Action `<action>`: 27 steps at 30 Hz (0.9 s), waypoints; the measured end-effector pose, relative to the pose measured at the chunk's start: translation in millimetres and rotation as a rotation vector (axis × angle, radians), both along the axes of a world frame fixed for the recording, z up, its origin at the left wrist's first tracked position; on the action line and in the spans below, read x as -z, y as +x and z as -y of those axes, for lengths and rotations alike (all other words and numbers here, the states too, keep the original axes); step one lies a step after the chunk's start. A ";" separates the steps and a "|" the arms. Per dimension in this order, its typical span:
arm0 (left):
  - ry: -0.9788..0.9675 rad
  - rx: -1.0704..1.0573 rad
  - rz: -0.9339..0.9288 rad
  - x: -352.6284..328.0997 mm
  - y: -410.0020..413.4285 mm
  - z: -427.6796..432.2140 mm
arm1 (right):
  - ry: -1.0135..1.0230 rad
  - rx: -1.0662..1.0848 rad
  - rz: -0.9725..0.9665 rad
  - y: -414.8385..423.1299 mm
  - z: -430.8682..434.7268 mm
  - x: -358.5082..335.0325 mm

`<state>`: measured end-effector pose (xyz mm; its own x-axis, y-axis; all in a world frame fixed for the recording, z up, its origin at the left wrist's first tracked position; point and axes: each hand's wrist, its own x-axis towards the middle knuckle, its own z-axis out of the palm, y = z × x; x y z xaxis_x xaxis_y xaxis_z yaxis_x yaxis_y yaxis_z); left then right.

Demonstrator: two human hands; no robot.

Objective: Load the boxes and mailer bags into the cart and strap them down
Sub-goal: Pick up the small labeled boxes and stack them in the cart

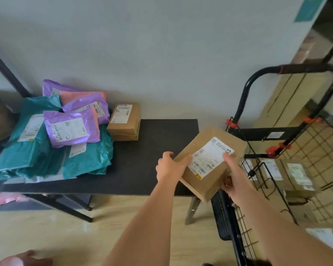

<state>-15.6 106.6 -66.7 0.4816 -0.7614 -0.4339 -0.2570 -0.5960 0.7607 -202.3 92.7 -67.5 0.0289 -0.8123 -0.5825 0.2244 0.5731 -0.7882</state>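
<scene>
- Here both hands grasp a tilted cardboard box (210, 164) at the right end of the black table (158, 135), beside the wire cart (258, 134): left hand (169, 168) curled round its left edge, right hand (234, 176) round its right side.
- The mailer bags (52, 135) lie heaped at the table's left, a second box (124, 121) beside them.

parcel room: labelled mailer bags (52, 131), cart (277, 150)

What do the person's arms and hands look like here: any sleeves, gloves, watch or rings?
The left forearm and right forearm are bare as far as the frame shows; no sleeve comes into view. The left hand and right hand wear no gloves, and neither wrist carries a watch or band. Rings: too blurred to tell.
</scene>
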 end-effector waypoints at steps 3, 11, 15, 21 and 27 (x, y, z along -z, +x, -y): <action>-0.010 -0.043 -0.173 -3.3 -34.9 -2.1 | 0.002 0.210 0.108 -28.4 -7.4 -6.6; 0.062 0.076 -0.561 -19.3 -155.2 -4.5 | 0.009 0.401 0.192 -122.7 -27.0 -19.5; 0.019 0.132 -0.615 -27.2 -217.7 -9.6 | 0.015 0.417 0.179 -187.7 -35.6 -22.6; -0.023 0.130 -0.589 -18.2 -316.7 -10.2 | 0.014 0.396 -0.153 -300.6 -39.3 -18.6; -0.005 0.114 -0.571 -2.1 -409.8 -9.8 | -0.091 0.274 -0.581 -410.5 -37.4 -16.1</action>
<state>-425.4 116.4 -64.6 0.0872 -0.7974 -0.5971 0.1320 -0.5849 0.8003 -612.9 130.1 -51.4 -0.4852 -0.7926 -0.3692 -0.1250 0.4808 -0.8679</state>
